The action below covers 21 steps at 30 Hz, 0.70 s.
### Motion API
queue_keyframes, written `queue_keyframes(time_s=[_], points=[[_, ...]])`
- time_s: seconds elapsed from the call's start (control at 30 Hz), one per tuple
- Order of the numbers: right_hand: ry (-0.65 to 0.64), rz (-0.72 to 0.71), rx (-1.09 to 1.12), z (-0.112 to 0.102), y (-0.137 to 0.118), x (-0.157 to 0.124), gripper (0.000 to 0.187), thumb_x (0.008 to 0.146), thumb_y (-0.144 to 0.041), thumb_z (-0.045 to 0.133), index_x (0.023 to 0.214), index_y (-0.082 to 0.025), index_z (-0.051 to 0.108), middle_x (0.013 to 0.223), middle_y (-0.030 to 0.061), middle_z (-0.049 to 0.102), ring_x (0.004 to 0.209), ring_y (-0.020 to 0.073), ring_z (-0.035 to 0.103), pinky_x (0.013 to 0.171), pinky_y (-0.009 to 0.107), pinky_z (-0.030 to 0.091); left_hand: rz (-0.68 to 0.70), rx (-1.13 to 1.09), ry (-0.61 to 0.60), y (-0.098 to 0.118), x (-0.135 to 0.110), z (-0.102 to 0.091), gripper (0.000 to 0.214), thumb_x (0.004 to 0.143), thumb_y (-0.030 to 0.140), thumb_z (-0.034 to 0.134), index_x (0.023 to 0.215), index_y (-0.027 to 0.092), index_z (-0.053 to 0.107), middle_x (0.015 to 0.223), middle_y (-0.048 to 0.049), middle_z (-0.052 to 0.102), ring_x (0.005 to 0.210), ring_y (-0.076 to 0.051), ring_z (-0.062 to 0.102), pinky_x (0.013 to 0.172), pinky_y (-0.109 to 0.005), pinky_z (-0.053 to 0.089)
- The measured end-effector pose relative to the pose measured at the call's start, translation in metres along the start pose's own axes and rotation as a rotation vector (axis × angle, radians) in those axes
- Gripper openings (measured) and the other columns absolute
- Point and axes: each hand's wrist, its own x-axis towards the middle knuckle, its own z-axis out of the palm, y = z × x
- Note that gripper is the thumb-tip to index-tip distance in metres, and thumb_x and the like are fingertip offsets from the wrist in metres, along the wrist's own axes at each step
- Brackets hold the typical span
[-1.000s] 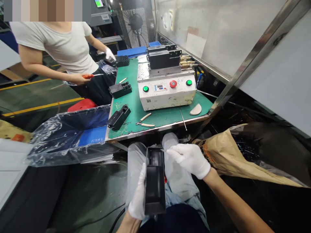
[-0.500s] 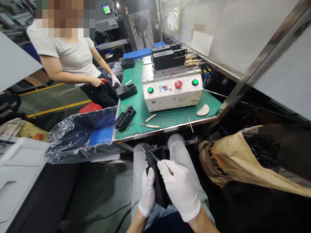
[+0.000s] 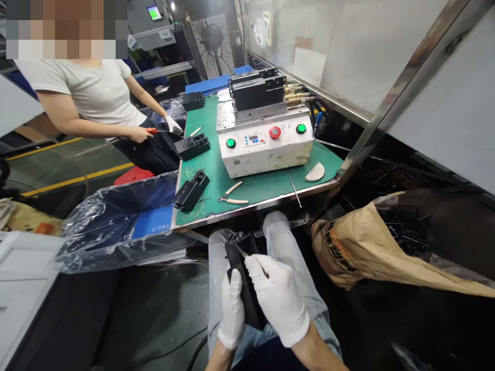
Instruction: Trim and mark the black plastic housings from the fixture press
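Note:
Over my lap, my left hand (image 3: 232, 314) in a white glove grips a long black plastic part (image 3: 243, 288) turned on its edge. My right hand (image 3: 279, 304), also gloved, pinches a thin metal blade (image 3: 242, 252) whose tip rests on the part's upper end. On the green mat (image 3: 266, 185) ahead lie two more black parts (image 3: 190, 189), a pair of cutters (image 3: 231, 194), a thin rod (image 3: 294, 189) and a white machine (image 3: 265, 139) with green and red buttons.
A co-worker in a white shirt (image 3: 83, 95) stands at the table's left, holding an orange-handled tool against a black part (image 3: 192, 146). A plastic-lined blue bin (image 3: 116, 221) sits left of my knees. A brown sack (image 3: 371, 247) of black scrap lies to the right.
A second ago the part lay flat, open side up, with my right hand at its top end. It has been turned on edge and both hands have closed in on it. The view shifted slightly.

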Motion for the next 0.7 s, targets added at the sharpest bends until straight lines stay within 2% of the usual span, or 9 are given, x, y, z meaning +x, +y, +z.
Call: queue_keyframes(time_s=[0.17,0.33,0.47,0.57,0.7], points=[[-0.003,-0.007,0.013,0.000,0.002,0.002,0.030,0.105,-0.032,0.054,0.090,-0.021,0.077,0.085,0.0023,0.079,0.076,0.0153,0.072,0.072,0.024,0.050,0.071,0.107,-0.024,0.007,0.000,-0.001,0.057,0.093,0.061,0.058,0.136,0.024,0.065,0.136,-0.0061,0.073,0.131,-0.025,0.063,0.120,-0.037,0.042],[-0.028,-0.020,0.042,0.002,0.002,0.002,0.034,0.106,-0.032,0.051,0.088,-0.021,0.078,0.085,0.0039,0.078,0.077,0.0165,0.072,0.073,0.025,0.052,0.133,0.245,-0.039,0.013,0.002,-0.003,0.056,0.093,0.061,0.057,0.132,0.022,0.067,0.128,-0.0089,0.075,0.117,-0.027,0.069,0.110,-0.038,0.049],[-0.033,0.013,0.073,0.005,0.004,0.002,0.036,0.105,-0.034,0.051,0.085,-0.020,0.077,0.082,0.0041,0.077,0.074,0.0166,0.071,0.070,0.025,0.052,0.178,0.314,-0.024,0.012,0.005,-0.003,0.056,0.095,0.058,0.056,0.135,0.020,0.062,0.135,-0.0113,0.071,0.127,-0.027,0.063,0.117,-0.038,0.042],[-0.017,0.051,0.104,0.007,0.009,0.005,0.036,0.105,-0.036,0.052,0.085,-0.020,0.077,0.079,0.0037,0.077,0.071,0.0163,0.070,0.066,0.024,0.052,0.196,0.331,0.030,0.014,0.005,0.001,0.061,0.091,0.061,0.060,0.135,0.019,0.060,0.137,-0.0133,0.069,0.128,-0.029,0.062,0.119,-0.041,0.040],[0.026,0.113,0.120,0.005,0.019,0.007,0.040,0.104,-0.041,0.053,0.081,-0.019,0.077,0.073,0.0046,0.075,0.070,0.0178,0.070,0.067,0.025,0.054,0.249,0.363,0.060,0.017,0.003,0.008,0.068,0.080,0.067,0.070,0.127,0.018,0.065,0.123,-0.0141,0.075,0.110,-0.031,0.070,0.106,-0.042,0.051]])
